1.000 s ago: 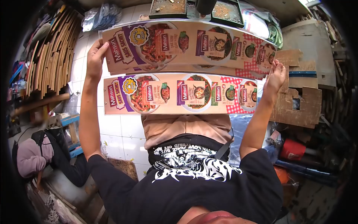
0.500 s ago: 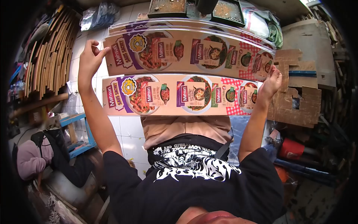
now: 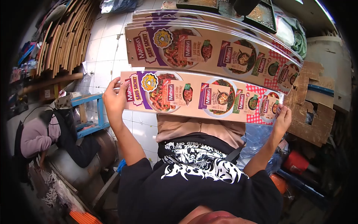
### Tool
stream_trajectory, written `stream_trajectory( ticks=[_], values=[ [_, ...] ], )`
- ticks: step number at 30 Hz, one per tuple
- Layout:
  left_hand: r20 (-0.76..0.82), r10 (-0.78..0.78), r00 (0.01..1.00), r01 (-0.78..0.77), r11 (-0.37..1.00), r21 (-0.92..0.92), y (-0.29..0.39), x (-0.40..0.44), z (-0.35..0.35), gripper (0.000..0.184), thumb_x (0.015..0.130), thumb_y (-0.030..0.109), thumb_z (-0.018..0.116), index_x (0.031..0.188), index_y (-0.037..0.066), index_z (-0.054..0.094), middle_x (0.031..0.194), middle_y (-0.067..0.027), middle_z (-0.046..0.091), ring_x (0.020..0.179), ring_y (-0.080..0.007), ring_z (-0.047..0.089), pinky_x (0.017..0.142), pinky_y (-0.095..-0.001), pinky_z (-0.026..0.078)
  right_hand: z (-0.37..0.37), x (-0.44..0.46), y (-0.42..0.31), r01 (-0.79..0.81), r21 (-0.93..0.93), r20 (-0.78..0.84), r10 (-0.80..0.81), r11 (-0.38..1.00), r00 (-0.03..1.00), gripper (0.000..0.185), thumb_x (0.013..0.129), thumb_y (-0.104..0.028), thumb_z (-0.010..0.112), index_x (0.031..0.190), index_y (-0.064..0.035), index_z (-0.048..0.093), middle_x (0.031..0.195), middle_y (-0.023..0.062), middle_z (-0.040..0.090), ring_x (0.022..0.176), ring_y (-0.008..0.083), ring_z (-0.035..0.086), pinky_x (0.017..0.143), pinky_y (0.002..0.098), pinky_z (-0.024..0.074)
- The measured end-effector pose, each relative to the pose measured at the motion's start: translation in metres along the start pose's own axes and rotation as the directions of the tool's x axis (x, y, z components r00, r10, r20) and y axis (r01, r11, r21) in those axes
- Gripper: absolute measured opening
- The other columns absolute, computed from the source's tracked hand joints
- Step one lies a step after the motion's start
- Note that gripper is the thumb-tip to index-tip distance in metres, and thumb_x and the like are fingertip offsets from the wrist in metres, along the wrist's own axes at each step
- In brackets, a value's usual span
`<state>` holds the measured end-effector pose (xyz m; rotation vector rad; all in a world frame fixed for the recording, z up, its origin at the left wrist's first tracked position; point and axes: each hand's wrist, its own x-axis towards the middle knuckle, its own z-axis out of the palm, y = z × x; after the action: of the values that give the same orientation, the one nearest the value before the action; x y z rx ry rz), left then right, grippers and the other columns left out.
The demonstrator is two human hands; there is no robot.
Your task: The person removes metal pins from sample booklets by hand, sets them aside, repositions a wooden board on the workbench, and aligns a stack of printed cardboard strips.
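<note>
A long printed sign panel, marked "Mahsuri Saus Sachet" with food pictures, lies across in front of my waist. My left hand grips its left end, thumb on the printed face. At the opposite end, my right hand pinches the lower right corner. The panel tilts slightly, its right end lower in the view. Just beyond it, several matching sign panels overlap in a stack, with clear edging along their long sides. Neither hand touches that stack.
Thin wooden strips stand at the far left, above a blue frame. Cut cardboard lies at the right, near a red container. Dark trays with small bits sit beyond the stack.
My left hand has come down from beside the stack's left end onto the near panel's left end. My right hand has moved to the near panel's lower right corner. The view has shifted.
</note>
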<state>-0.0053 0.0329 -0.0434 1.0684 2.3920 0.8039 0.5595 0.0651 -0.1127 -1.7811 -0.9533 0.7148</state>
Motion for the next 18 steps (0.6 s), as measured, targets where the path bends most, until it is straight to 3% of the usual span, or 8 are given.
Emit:
stream_trajectory(
  ticks=[6, 9, 11, 12, 15, 18],
  values=[
    [-0.149, 0.042, 0.988, -0.053, 0.996, -0.072, 0.015, -0.009, 0.003, 0.043, 0.083, 0.016, 0.075, 0.115, -0.01, 0.064, 0.087, -0.0215, 0.072, 0.076, -0.0149, 0.069, 0.064, -0.0271, 0.055, 0.009, -0.02, -0.017, 0.049, -0.067, -0.021, -0.05, 0.997, 0.999, 0.026, 0.101, -0.021, 0.054, 0.097, 0.0044, 0.061, 0.094, 0.0067, 0.066, 0.084, 0.0084, 0.06, 0.077, 0.0246, 0.0508],
    [-0.179, 0.074, 0.981, -0.099, 0.986, -0.133, 0.007, -0.003, 0.008, 0.04, 0.084, 0.015, 0.074, 0.114, -0.01, 0.064, 0.088, -0.0207, 0.072, 0.077, -0.0158, 0.069, 0.067, -0.027, 0.055, 0.014, -0.03, -0.022, 0.102, 0.025, -0.085, -0.099, 0.994, 0.991, 0.028, 0.101, -0.022, 0.054, 0.097, 0.0043, 0.062, 0.09, 0.0058, 0.066, 0.082, 0.0083, 0.059, 0.075, 0.0251, 0.0505],
    [-0.144, 0.08, 0.986, -0.11, 0.972, -0.208, 0.003, 0.001, 0.012, 0.036, 0.086, 0.014, 0.071, 0.112, -0.01, 0.063, 0.095, -0.0202, 0.071, 0.086, -0.0164, 0.069, 0.074, -0.0266, 0.054, 0.014, -0.033, -0.03, 0.117, -0.158, -0.085, -0.131, 0.98, 0.988, 0.029, 0.1, -0.024, 0.055, 0.096, 0.0036, 0.063, 0.086, 0.0053, 0.065, 0.079, 0.0085, 0.058, 0.073, 0.0258, 0.0496],
    [-0.144, 0.083, 0.986, -0.113, 0.971, -0.212, -0.002, 0.004, 0.014, 0.036, 0.086, 0.014, 0.071, 0.112, -0.01, 0.063, 0.095, -0.0202, 0.071, 0.086, -0.0164, 0.069, 0.074, -0.0266, 0.054, 0.014, -0.033, -0.031, 0.119, -0.159, -0.09, -0.135, 0.98, 0.987, 0.029, 0.1, -0.024, 0.055, 0.096, 0.0036, 0.063, 0.086, 0.0053, 0.065, 0.079, 0.0085, 0.058, 0.073, 0.0258, 0.0496],
    [-0.169, 0.179, 0.969, -0.199, 0.974, -0.108, -0.013, 0.011, 0.012, 0.031, 0.089, 0.013, 0.068, 0.111, -0.008, 0.062, 0.102, -0.0177, 0.069, 0.092, -0.0157, 0.066, 0.079, -0.0261, 0.052, 0.016, -0.038, -0.037, 0.126, -0.138, -0.112, -0.142, 0.982, 0.983, 0.032, 0.1, -0.028, 0.056, 0.095, 0.0024, 0.064, 0.084, 0.0048, 0.065, 0.076, 0.009, 0.057, 0.071, 0.0265, 0.0487],
    [-0.16, 0.263, 0.951, -0.273, 0.961, -0.038, -0.002, 0.008, 0.003, 0.033, 0.091, 0.013, 0.065, 0.117, -0.006, 0.06, 0.103, -0.0135, 0.067, 0.091, -0.0142, 0.064, 0.077, -0.0262, 0.051, 0.017, -0.037, -0.043, 0.117, -0.236, -0.125, -0.149, 0.965, 0.981, 0.033, 0.1, -0.03, 0.056, 0.094, 0.0022, 0.064, 0.085, 0.005, 0.065, 0.076, 0.0097, 0.056, 0.07, 0.0276, 0.0484]
  ],
)
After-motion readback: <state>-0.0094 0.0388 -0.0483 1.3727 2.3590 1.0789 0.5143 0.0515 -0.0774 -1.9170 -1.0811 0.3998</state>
